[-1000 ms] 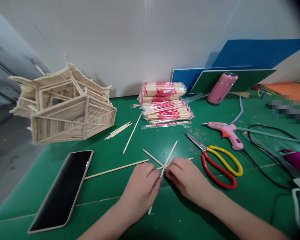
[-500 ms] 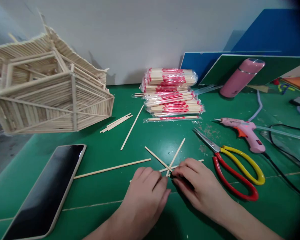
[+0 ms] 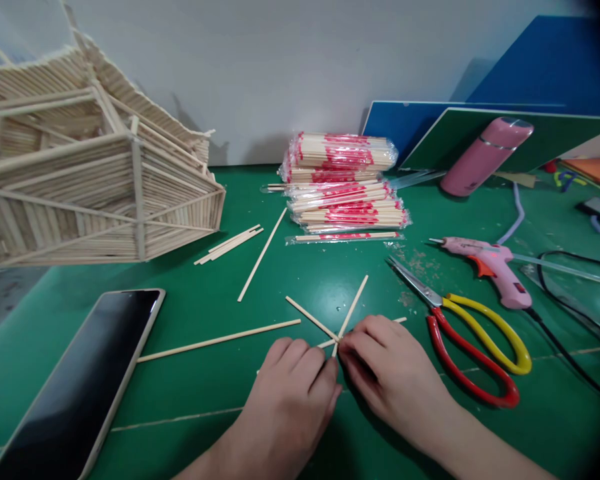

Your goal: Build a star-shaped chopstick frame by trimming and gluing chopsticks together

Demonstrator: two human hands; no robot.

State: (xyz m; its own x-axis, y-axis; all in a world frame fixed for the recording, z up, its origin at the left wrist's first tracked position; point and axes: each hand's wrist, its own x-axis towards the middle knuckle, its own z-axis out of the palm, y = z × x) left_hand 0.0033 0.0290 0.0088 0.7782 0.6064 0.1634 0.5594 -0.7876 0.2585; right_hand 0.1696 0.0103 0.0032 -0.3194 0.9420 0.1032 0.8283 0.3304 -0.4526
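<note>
My left hand (image 3: pixel 293 393) and my right hand (image 3: pixel 387 373) lie close together on the green table (image 3: pixel 205 400), fingers curled, pinching thin wooden sticks (image 3: pixel 351 312) that cross just beyond my fingertips. One short stick (image 3: pixel 311 317) angles off to the left of that crossing. A long loose stick (image 3: pixel 220 340) lies to the left of my left hand. What sits under my fingers is hidden.
A stick-built model house (image 3: pixel 90 180) stands at the far left, a dark phone (image 3: pixel 75 387) near it. Wrapped chopstick packs (image 3: pixel 343 190) sit at the back. Red-and-yellow scissors (image 3: pixel 470 333), a pink glue gun (image 3: pixel 490 260), a pink bottle (image 3: pixel 485 157) and coloured boards (image 3: pixel 480 127) are at the right.
The view has swung left and dipped closer to the table. Both hands stay pinched at the crossed sticks, with only small finger shifts.
</note>
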